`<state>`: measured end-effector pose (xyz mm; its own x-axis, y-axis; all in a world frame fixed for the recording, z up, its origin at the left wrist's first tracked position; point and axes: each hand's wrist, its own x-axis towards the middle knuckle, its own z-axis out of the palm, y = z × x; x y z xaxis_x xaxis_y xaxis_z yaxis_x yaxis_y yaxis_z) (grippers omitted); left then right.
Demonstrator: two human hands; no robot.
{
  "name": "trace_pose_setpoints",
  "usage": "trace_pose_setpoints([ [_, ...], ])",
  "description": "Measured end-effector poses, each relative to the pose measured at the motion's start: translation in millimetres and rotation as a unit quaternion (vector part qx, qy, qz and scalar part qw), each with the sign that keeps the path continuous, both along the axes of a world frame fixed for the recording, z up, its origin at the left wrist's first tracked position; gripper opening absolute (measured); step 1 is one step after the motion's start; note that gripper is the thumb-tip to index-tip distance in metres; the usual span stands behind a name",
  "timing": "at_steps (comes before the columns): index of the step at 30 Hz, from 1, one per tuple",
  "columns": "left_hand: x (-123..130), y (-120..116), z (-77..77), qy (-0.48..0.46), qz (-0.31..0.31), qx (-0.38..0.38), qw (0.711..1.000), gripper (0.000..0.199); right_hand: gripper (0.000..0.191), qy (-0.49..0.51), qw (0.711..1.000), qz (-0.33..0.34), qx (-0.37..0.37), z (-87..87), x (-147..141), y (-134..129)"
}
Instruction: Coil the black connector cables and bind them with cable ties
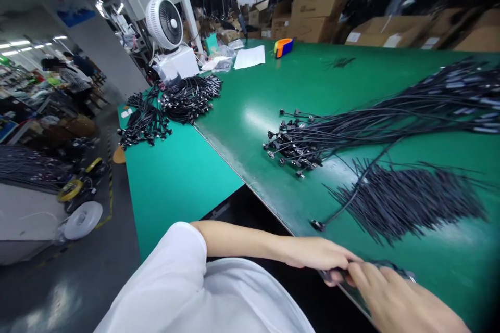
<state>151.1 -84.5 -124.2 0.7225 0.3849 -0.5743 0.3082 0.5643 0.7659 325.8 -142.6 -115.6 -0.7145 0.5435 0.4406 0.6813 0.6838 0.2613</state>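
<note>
My left hand (326, 256) and my right hand (394, 291) meet over the table's front edge. Fingers of both are closed around a coiled black cable (386, 265), mostly hidden by the hands; a metal end shows beyond the right knuckles. Just past my hands lies a pile of short, thin black strips (414, 200), possibly cable ties. One loose cable runs across that pile, its black connector (317, 225) lying near the table edge. Farther back, a large bundle of black cables (351, 122) stretches to the right, connector ends toward the left.
The green table (242, 130) joins a lower-left green panel (175, 177), with a dark gap near my body. Coiled cable bundles (189, 99), a white fan (166, 23), paper (250, 57) and an orange-blue tape roll (283, 48) stand farther back. Cardboard boxes (316, 5) line the far side.
</note>
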Motion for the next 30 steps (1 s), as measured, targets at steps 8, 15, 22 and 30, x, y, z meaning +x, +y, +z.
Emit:
trace_pose_setpoints([
  [8, -1.1, -9.6, 6.8, -0.019, 0.161, 0.334, 0.929, 0.037, 0.026, 0.315, 0.893, -0.236, -0.217, 12.5, -26.5, 1.0],
  [15, -0.8, 12.8, 12.4, -0.102, 0.113, 0.304, 0.941, 0.016, 0.031, 0.689, 0.55, -0.204, -0.426, 6.2, -35.5, -0.3],
  [22, -7.3, 11.5, -2.7, -0.018, -0.012, 0.591, 0.806, 0.032, 0.025, 0.678, 0.593, -0.226, -0.37, 16.9, -6.5, -12.8],
  [30, -14.8, 16.9, 19.9, -0.1, 0.045, 0.355, 0.928, 0.029, 0.02, 0.457, 0.736, -0.232, -0.443, 13.7, -14.4, -17.5],
])
